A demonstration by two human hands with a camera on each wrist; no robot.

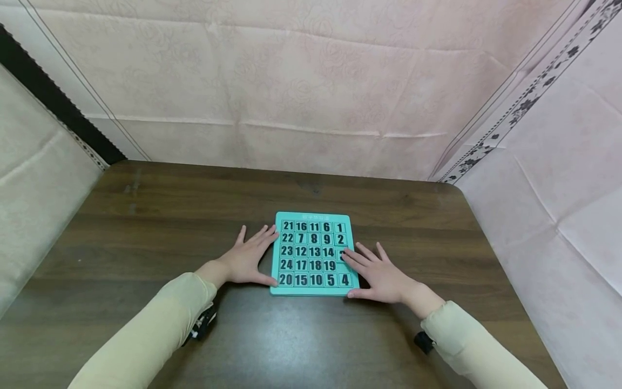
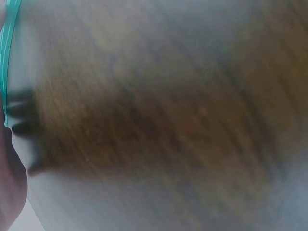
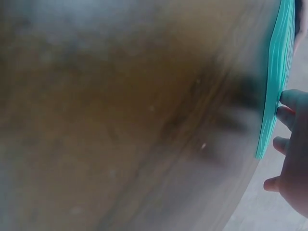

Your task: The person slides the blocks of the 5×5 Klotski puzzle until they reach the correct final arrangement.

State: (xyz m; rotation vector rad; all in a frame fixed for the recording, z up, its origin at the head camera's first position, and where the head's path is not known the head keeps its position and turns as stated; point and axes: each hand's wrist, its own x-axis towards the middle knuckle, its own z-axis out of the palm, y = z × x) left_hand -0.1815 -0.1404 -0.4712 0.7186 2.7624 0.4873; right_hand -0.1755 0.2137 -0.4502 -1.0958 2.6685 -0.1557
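A turquoise sliding number puzzle (image 1: pixel 315 292) lies flat on the table, its black-numbered tiles in rows, with a gap at the right end of the fourth row. My left hand (image 1: pixel 247 260) is spread along the puzzle's left side, fingertips at the upper edge and thumb near the lower corner. On the other side, my right hand (image 1: pixel 381 276) has its fingers extended, one fingertip over the right-end tile of the third row, partly covering its number. The right thumb lies by the lower right corner. In the right wrist view, fingertips meet the puzzle's side edge (image 3: pixel 275 72).
A dark brown wooden table (image 1: pixel 194 205) extends around the puzzle on every side. Pale patterned cloth (image 1: pixel 301 92) hangs behind the table and along both sides. Each sleeve has a black device (image 1: pixel 424 342) at the wrist.
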